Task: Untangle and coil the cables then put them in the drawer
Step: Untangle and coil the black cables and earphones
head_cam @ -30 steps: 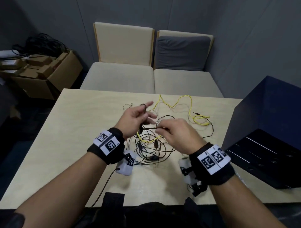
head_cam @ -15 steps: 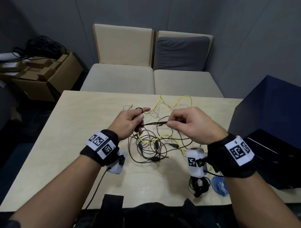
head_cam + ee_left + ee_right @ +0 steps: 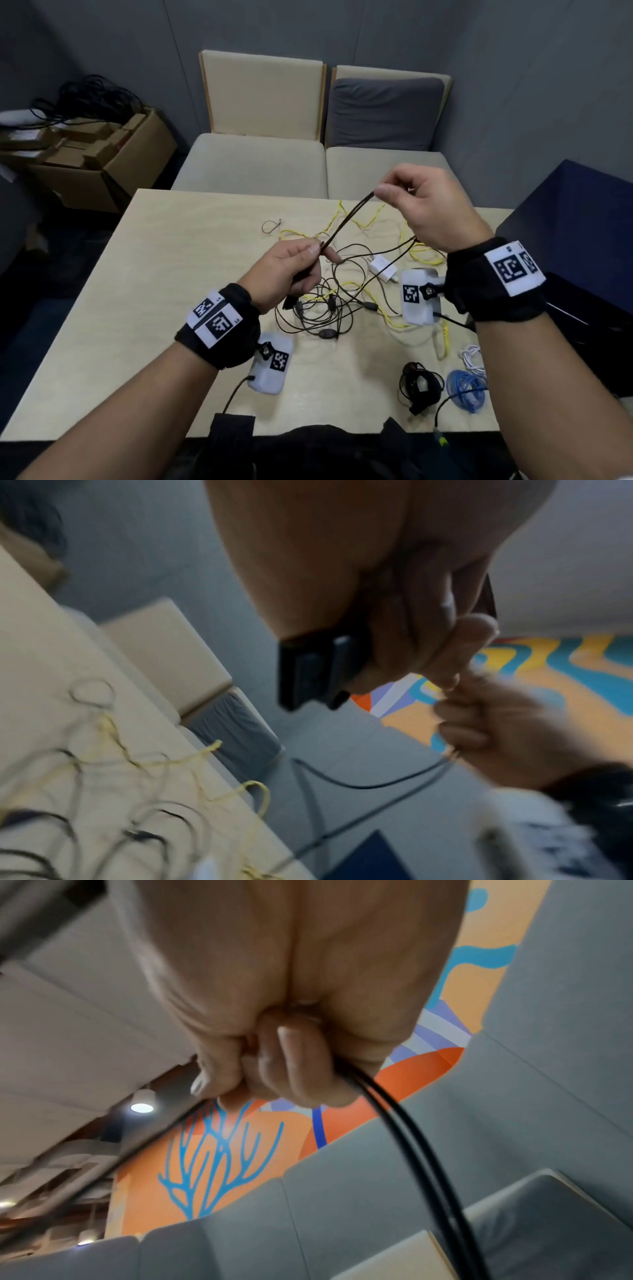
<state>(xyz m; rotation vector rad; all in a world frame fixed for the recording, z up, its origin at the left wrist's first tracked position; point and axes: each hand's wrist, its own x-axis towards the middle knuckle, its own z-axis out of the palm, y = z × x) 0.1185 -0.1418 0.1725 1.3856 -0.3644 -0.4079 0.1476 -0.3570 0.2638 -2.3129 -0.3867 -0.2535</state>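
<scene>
The task is at an early-to-middle stage, judging by the counter (image 3: 171,274). Three small bundles, a black one (image 3: 419,383), a blue one (image 3: 467,389) and a white one (image 3: 474,356), already lie coiled near its front right edge, while a tangle of thin black cables (image 3: 329,308) and a yellow cable (image 3: 424,255) still sprawls across the middle, around a white charger plug (image 3: 383,268). Nothing is visibly stowed yet; the dark blue cabinet (image 3: 582,219) at the right may hold the drawer, though that cannot be told for sure.

The left hand (image 3: 291,274) pinches one end of a doubled black cable (image 3: 346,222) between thumb and forefinger. The right hand (image 3: 428,205), raised higher and farther back, pinches the other end, so the strand runs taut and slanted between them, with its tail dropping into the tangle. Coiling this cable, freeing the rest and putting everything away remain.

The head view alone gives the whole layout and the finished bundles. The left wrist view shows what it hides: a black block-shaped part (image 3: 318,672) tucked under the left hand's curled fingers, though it is blurred. The right wrist view shows two black strands (image 3: 411,1137) leaving the closed right hand's fingers (image 3: 301,1066) side by side.
</scene>
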